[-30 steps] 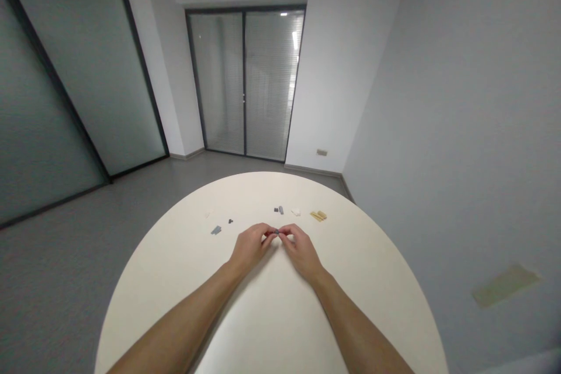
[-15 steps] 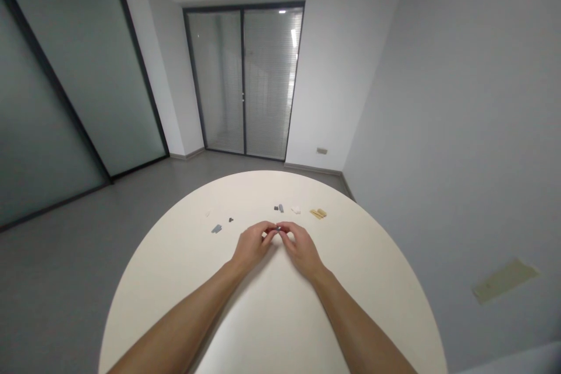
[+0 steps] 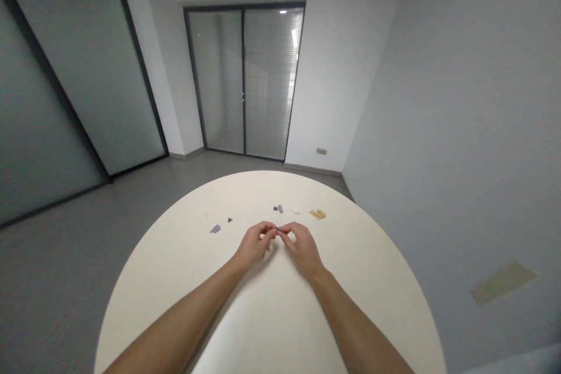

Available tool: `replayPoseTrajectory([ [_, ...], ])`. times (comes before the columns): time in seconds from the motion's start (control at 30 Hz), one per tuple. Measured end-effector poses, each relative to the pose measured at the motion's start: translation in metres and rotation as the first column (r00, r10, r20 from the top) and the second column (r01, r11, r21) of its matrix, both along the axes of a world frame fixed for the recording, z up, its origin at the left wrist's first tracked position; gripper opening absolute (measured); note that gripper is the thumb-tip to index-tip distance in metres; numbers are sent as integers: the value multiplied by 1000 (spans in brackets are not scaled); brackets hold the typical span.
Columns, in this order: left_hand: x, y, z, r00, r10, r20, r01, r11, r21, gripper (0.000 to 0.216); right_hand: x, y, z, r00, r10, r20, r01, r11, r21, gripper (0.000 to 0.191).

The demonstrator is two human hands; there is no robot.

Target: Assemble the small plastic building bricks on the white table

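My left hand (image 3: 258, 241) and my right hand (image 3: 299, 243) meet at the fingertips over the middle of the round cream table (image 3: 272, 327). Both are closed in a pinch on one small dark grey piece (image 3: 277, 230), mostly hidden by the fingers, so its exact kind does not show. Just beyond the hands lie a small black piece (image 3: 275, 208) and a grey piece (image 3: 280, 208). White pieces (image 3: 295, 211) and tan pieces (image 3: 318, 214) lie farther right. Left of my left hand are grey-blue flat pieces (image 3: 215, 229) and a tiny black piece (image 3: 229, 220).
A faint white piece (image 3: 206, 214) lies at the table's far left. Beyond the table stand a glass door with blinds (image 3: 272, 82) and frosted panels (image 3: 83, 58). A plain wall (image 3: 460, 117) with a strip of tape (image 3: 504, 282) rises on the right.
Both hands stay joined at about the same place, with the fingertips shifting slightly around the small piece. The loose pieces lie as before; the view has moved a little.
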State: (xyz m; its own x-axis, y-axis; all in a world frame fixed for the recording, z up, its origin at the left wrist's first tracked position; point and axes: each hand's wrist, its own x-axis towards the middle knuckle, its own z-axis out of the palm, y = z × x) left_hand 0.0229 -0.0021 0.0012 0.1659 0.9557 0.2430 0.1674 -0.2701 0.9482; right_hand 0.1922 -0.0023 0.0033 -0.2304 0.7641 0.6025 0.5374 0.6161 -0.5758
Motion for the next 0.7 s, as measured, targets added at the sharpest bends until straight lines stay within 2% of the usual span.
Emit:
replayPoseTrajectory([
  [0.3, -3, -2, 2, 995, 34, -94, -18, 986, 166, 21, 1, -3, 2, 1000, -15, 20, 15, 1000, -1, 7],
  [0.57, -4, 0, 1, 993, 65, -97, -49, 987, 156, 25, -1, -2, 3, 998, -26, 64, 24, 999, 36, 3],
  [0.7, -5, 1, 0, 989, 81, -122, -58, 982, 181, 20, 0, -1, 1, 998, -25, 59, 23, 999, 40, 3],
])
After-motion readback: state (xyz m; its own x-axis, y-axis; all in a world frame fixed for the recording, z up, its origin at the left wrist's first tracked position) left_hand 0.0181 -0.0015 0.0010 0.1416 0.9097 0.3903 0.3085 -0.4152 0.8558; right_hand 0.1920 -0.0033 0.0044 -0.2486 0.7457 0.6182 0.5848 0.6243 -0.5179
